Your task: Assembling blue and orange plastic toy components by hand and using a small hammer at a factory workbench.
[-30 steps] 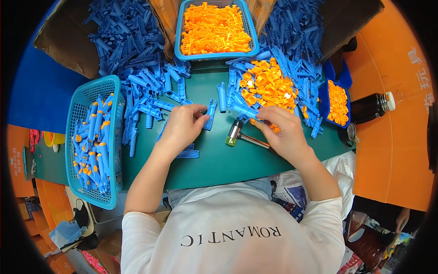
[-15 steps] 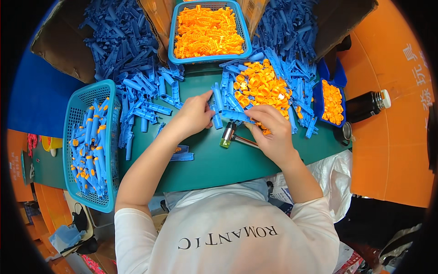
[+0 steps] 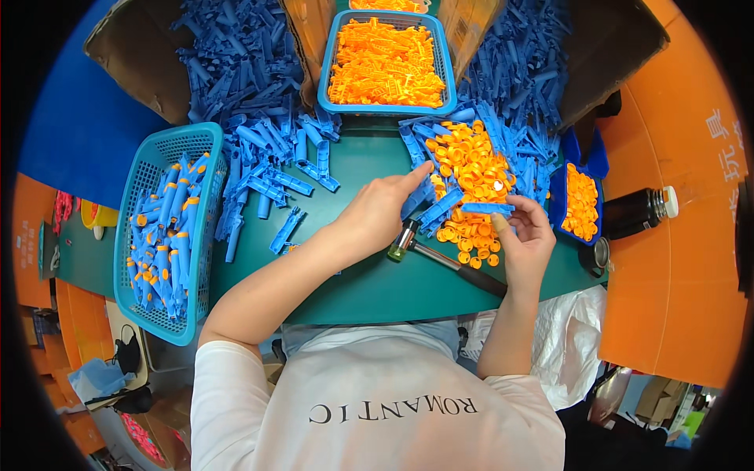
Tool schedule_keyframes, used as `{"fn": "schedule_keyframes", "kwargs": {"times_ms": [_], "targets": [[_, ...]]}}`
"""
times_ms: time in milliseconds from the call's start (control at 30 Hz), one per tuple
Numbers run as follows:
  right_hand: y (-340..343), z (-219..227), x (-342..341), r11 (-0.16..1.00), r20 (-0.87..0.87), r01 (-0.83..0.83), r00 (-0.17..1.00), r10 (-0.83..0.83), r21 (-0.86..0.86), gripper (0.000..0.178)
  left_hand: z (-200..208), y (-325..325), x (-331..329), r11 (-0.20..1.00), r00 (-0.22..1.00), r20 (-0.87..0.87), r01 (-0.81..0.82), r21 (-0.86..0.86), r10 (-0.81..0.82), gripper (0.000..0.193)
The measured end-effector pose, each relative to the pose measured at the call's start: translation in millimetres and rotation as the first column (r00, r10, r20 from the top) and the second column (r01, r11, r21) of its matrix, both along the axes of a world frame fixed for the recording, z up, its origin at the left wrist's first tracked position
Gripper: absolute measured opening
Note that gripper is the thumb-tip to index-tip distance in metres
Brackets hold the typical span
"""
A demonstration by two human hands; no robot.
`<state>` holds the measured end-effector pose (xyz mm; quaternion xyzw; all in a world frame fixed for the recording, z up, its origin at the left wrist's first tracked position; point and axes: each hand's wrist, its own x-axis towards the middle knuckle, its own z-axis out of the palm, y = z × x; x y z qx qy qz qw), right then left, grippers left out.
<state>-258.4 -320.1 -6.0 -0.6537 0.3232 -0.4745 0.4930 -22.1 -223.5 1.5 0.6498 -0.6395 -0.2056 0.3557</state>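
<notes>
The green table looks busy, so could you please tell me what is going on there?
A person's right hand holds a blue piece by a pile of orange caps. The left hand is at loose blue pieces beside the pile; its grip is unclear. A hammer lies nearby, and a basket on the left holds blue pieces with orange ends.

The green table (image 3: 369,298) bears loose blue pieces (image 3: 267,188), heaped orange caps (image 3: 475,161) and a hammer (image 3: 440,258).

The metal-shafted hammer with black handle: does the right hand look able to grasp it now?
Probably yes, once emptied: the right hand pinches a blue plastic piece, but the hammer lies mostly uncovered close by.
</notes>
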Motion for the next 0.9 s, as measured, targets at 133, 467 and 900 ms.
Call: {"fn": "schedule_keyframes", "kwargs": {"times_ms": [133, 467, 900], "targets": [[-3, 6, -7, 0.999, -0.016, 0.015, 1.000, -0.015, -0.038, 0.034, 10, 8, 5, 1.000, 0.990, -0.141, -0.003, -0.021, 0.000, 0.057], [-6, -7, -7, 0.984, 0.095, 0.126, 0.989, -0.115, -0.123, 0.036, 174, 47, -127, -0.209, -0.256, -0.840, 0.962, -0.175, -0.478, 0.035], [10, -11, 1, 0.998, 0.118, 0.010, 0.993, -0.003, -0.062, 0.037, 100, 63, -200, 0.144, -0.380, -0.708, 0.817, -0.559, -0.595, 0.026]]}}
